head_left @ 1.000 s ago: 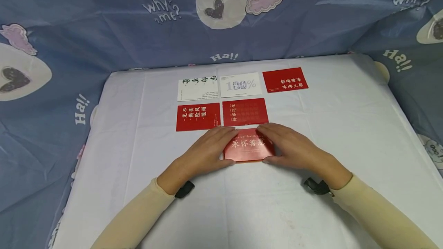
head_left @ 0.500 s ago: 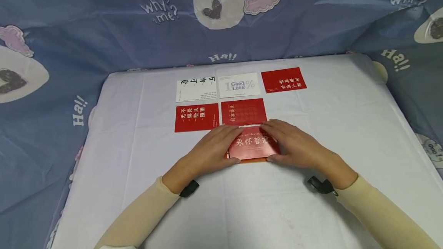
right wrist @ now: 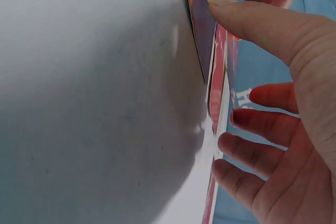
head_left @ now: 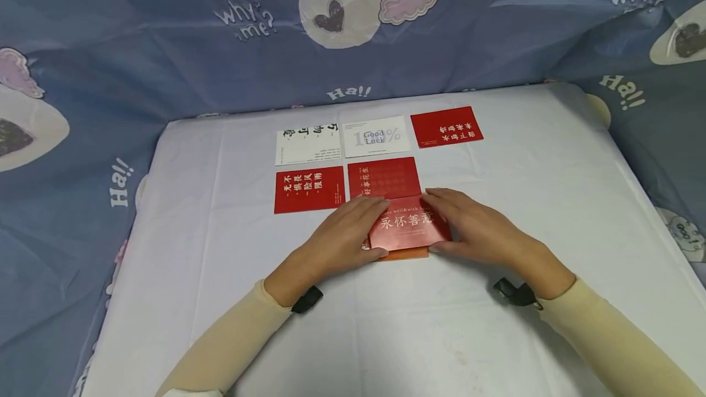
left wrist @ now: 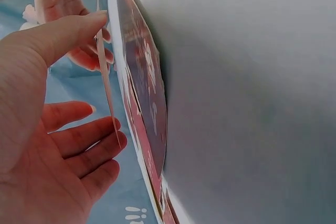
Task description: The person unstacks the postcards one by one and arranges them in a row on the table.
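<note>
Both hands hold a shiny red card with white characters, one at each side. My left hand has its thumb at the near edge and its fingertips at the far edge of the left end. My right hand grips the right end the same way. In the left wrist view the card appears as a thin edge, raised off the table. Beneath it lies another stack or card with an orange near edge, mostly covered in the head view.
Beyond the hands lie a red card, another red card to its left, a white card, a white "Good Luck" card and a red card at right. A blue printed cloth hangs behind the white-covered table.
The held red card has shifted right and away from the person with both hands, baring more of the orange edge beneath. The head view has also shifted slightly.
</note>
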`<control>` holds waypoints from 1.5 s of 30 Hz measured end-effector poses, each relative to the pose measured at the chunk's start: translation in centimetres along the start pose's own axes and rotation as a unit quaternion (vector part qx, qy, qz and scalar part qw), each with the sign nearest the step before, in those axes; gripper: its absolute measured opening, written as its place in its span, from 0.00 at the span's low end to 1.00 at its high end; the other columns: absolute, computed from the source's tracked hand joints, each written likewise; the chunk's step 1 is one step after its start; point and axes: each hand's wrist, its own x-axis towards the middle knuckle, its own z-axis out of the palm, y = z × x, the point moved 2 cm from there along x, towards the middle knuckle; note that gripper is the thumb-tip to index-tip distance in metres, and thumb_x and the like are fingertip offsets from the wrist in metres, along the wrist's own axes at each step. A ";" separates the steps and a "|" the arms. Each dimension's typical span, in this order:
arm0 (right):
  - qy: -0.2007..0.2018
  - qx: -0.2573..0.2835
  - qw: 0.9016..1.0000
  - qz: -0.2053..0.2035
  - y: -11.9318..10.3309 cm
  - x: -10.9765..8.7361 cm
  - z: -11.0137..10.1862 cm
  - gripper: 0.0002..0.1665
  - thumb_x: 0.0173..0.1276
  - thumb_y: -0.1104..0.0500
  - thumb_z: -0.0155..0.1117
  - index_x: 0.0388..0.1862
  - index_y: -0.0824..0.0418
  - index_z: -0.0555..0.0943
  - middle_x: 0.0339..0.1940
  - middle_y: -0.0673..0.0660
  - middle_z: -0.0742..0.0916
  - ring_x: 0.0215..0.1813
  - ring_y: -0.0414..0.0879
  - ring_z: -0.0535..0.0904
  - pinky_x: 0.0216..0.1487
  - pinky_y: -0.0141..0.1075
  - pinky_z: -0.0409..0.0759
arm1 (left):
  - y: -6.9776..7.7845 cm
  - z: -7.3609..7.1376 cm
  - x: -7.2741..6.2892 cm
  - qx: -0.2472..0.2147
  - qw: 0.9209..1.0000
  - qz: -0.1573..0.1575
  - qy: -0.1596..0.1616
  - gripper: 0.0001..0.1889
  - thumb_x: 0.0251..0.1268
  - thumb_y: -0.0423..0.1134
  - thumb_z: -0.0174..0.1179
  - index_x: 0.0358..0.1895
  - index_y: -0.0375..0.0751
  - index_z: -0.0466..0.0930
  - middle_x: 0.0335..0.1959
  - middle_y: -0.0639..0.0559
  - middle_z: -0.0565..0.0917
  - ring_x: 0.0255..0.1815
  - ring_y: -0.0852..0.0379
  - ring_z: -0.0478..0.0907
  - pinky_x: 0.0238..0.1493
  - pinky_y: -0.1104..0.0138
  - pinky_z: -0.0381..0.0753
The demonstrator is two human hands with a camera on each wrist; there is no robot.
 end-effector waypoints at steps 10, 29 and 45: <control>0.006 -0.002 1.000 0.007 0.7 -0.4 -0.4 0.58 0.61 0.45 0.82 0.83 0.61 0.64 0.81 0.61 0.69 0.80 0.58 0.64 0.69 0.57 0.75 | 0.6 0.1 0.8 -0.003 1.000 0.005 0.008 0.49 0.61 0.54 0.75 0.81 0.39 0.62 0.77 0.45 0.69 0.78 0.49 0.63 0.81 0.58 0.56; 0.028 -0.016 0.998 0.053 2.5 -0.9 -1.8 0.57 0.57 0.50 0.85 0.80 0.63 0.66 0.79 0.62 0.70 0.79 0.60 0.64 0.64 0.58 0.80 | 2.1 0.3 4.5 0.021 1.000 0.014 0.017 0.49 0.61 0.55 0.75 0.80 0.38 0.62 0.76 0.45 0.70 0.78 0.50 0.65 0.82 0.61 0.51; 0.037 -0.006 0.996 0.080 4.6 -1.2 -2.5 0.58 0.56 0.57 0.84 0.81 0.67 0.63 0.81 0.66 0.67 0.79 0.63 0.64 0.68 0.60 0.76 | 3.1 0.5 7.7 0.025 1.000 0.011 0.006 0.49 0.60 0.54 0.75 0.80 0.37 0.62 0.76 0.42 0.69 0.77 0.47 0.65 0.82 0.59 0.51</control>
